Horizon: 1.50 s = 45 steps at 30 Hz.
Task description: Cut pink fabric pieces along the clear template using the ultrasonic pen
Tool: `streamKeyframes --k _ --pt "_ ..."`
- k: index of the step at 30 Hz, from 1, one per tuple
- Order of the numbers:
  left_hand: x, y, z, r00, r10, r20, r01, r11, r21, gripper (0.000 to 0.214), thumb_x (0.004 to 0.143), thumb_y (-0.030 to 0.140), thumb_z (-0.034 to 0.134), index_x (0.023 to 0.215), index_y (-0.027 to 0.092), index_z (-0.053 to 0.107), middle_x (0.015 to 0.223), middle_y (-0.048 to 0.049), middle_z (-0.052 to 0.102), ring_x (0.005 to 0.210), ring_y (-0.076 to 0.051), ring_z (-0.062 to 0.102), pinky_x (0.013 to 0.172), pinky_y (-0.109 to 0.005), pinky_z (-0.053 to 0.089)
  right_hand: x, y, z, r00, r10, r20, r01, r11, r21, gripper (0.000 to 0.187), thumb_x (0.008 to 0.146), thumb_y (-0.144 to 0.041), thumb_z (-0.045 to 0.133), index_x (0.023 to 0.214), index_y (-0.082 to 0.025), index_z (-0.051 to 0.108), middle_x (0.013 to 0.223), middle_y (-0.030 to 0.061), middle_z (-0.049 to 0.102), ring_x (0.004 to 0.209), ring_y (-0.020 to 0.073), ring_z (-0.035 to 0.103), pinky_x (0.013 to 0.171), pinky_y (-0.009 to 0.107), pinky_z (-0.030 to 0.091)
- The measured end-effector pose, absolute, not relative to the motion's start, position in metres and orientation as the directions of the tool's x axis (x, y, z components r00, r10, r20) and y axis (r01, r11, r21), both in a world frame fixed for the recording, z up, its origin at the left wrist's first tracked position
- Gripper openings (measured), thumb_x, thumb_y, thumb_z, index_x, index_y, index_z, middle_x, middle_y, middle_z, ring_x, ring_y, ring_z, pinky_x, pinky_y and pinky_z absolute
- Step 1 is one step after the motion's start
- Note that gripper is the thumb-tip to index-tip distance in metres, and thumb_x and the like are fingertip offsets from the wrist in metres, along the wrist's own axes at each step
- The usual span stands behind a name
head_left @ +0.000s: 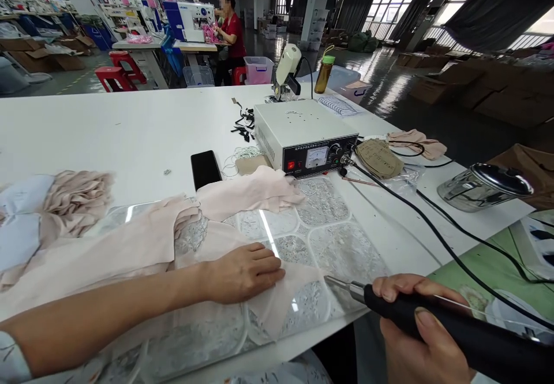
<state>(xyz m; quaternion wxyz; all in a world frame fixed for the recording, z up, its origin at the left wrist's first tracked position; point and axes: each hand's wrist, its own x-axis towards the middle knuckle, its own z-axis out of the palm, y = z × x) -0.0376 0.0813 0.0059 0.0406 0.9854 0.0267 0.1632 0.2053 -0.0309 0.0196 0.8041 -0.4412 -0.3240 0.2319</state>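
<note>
My left hand lies palm down with fingers stretched out, pressing a thin pale pink fabric piece onto a clear patterned plastic mat. In my right hand is a black corded hand tool with a slim metal tip. The tip points left and is at the fabric's right end; whether it touches cannot be made out. More pink fabric is layered beneath and beyond my left forearm, and a folded pink stack lies farther back on the mat.
A grey control box stands behind the mat, its black cable crossing the right side. Around it are a phone, tan patches, a lidded glass jar and a bottle. Someone in red sits at a sewing machine.
</note>
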Motion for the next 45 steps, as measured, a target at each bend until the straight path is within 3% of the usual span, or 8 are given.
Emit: streamKeyframes --k 3,10,21,29,33,39,45 --pt "-0.033 0.073 0.006 0.943 0.135 0.303 0.112 -0.989 0.094 0.024 0.101 0.017 0.039 0.11 0.007 0.06 0.088 -0.0104 0.064 0.074 -0.018 0.057 0.069 -0.033 0.047 0.207 -0.031 0.021 0.702 0.643 0.308 -0.09 0.509 -0.856 0.014 0.065 -0.02 0.056 0.078 -0.02 0.058 0.068 -0.0011 0.054 0.054 0.0142 0.049 0.051 0.035 0.045" --pt "-0.031 0.064 -0.002 0.951 0.168 0.258 0.156 -0.985 0.067 0.032 0.102 0.032 0.043 0.119 0.007 0.055 0.097 -0.0113 0.062 0.084 -0.02 0.057 0.076 -0.034 0.046 0.21 -0.029 0.019 0.675 0.656 0.338 -0.104 0.539 -0.836 0.012 0.065 -0.021 0.058 0.078 -0.019 0.058 0.068 -0.0014 0.055 0.053 0.0131 0.051 0.051 0.034 0.045" --pt "-0.031 0.083 0.016 0.959 0.088 0.268 0.082 -0.996 0.034 0.025 0.1 0.01 0.039 0.108 0.009 0.062 0.106 -0.0136 0.065 0.096 -0.021 0.06 0.091 -0.037 0.046 0.209 -0.043 0.018 0.61 0.716 0.34 -0.13 0.513 -0.848 0.014 0.074 -0.024 0.061 0.086 -0.021 0.06 0.073 -0.0002 0.055 0.059 0.0142 0.052 0.054 0.035 0.048" --pt "-0.038 0.086 0.012 0.97 0.055 0.237 0.033 -0.995 0.095 0.031 0.099 0.009 0.038 0.114 0.012 0.064 0.117 -0.0135 0.066 0.116 -0.022 0.058 0.1 -0.039 0.046 0.207 -0.051 0.018 0.558 0.755 0.345 -0.174 0.513 -0.84 0.013 0.079 -0.027 0.061 0.089 -0.021 0.059 0.075 0.0006 0.054 0.06 0.0139 0.053 0.055 0.034 0.05" --pt "-0.034 0.082 0.016 0.964 0.114 0.241 0.088 -0.99 0.114 0.03 0.098 0.008 0.037 0.107 0.011 0.066 0.111 -0.0126 0.068 0.117 -0.024 0.058 0.1 -0.039 0.047 0.201 -0.057 0.022 0.538 0.782 0.313 -0.214 0.486 -0.847 0.012 0.081 -0.029 0.061 0.089 -0.021 0.058 0.074 0.0005 0.054 0.06 0.0137 0.054 0.055 0.033 0.05" --pt "-0.024 0.063 0.008 0.956 0.127 0.265 0.109 -0.991 0.084 0.033 0.097 0.01 0.039 0.126 0.008 0.055 0.126 -0.0165 0.062 0.123 -0.026 0.055 0.103 -0.042 0.047 0.205 -0.052 0.021 0.547 0.769 0.332 -0.242 0.525 -0.816 0.012 0.08 -0.03 0.062 0.088 -0.022 0.057 0.076 0.0002 0.053 0.058 0.0131 0.053 0.054 0.035 0.051" --pt "-0.033 0.066 0.008 0.958 0.132 0.255 0.113 -0.99 0.089 0.033 0.095 0.007 0.04 0.126 0.008 0.053 0.121 -0.0165 0.064 0.121 -0.024 0.056 0.104 -0.042 0.048 0.201 -0.055 0.016 0.46 0.821 0.339 -0.265 0.491 -0.83 0.013 0.083 -0.033 0.061 0.089 -0.023 0.056 0.074 0.0 0.054 0.058 0.0135 0.055 0.054 0.033 0.051"
